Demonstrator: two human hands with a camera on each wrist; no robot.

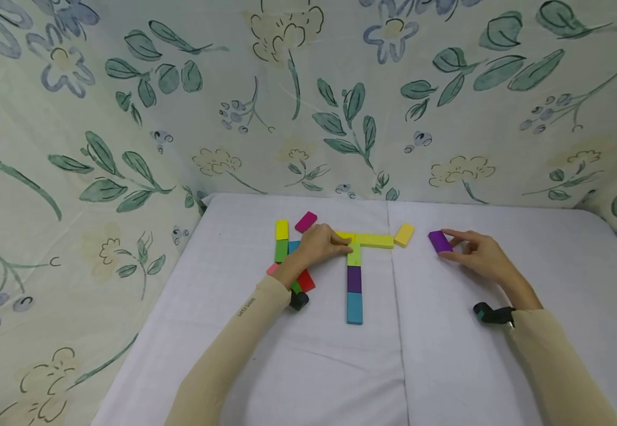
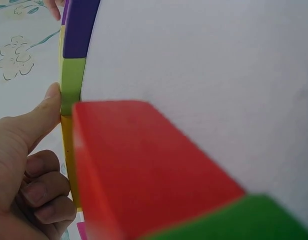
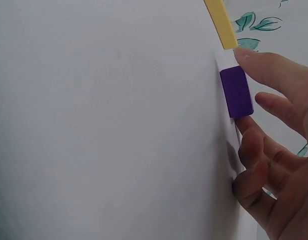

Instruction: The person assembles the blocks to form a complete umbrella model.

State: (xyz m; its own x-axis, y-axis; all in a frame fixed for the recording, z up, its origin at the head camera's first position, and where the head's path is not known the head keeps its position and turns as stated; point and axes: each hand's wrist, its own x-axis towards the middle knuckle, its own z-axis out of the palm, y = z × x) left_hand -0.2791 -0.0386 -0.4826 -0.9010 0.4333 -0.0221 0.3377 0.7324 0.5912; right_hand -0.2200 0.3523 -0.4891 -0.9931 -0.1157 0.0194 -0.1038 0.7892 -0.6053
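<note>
In the head view my left hand bends over the joint of a T-shaped row of blocks. Its thumb and a finger pinch a yellow block in the bar, and the thumb tip also meets a light green block at the stem's top. The index fingertip is hidden in the left wrist view. Below the light green block lie a dark purple block and a blue block. My right hand holds a purple block between thumb and fingertip, at the right of the T.
Right of the yellow bar lies a loose pale orange block. At left are a magenta block, a yellow block, a green block and a red block, some partly covered by my left arm. White cloth covers the table.
</note>
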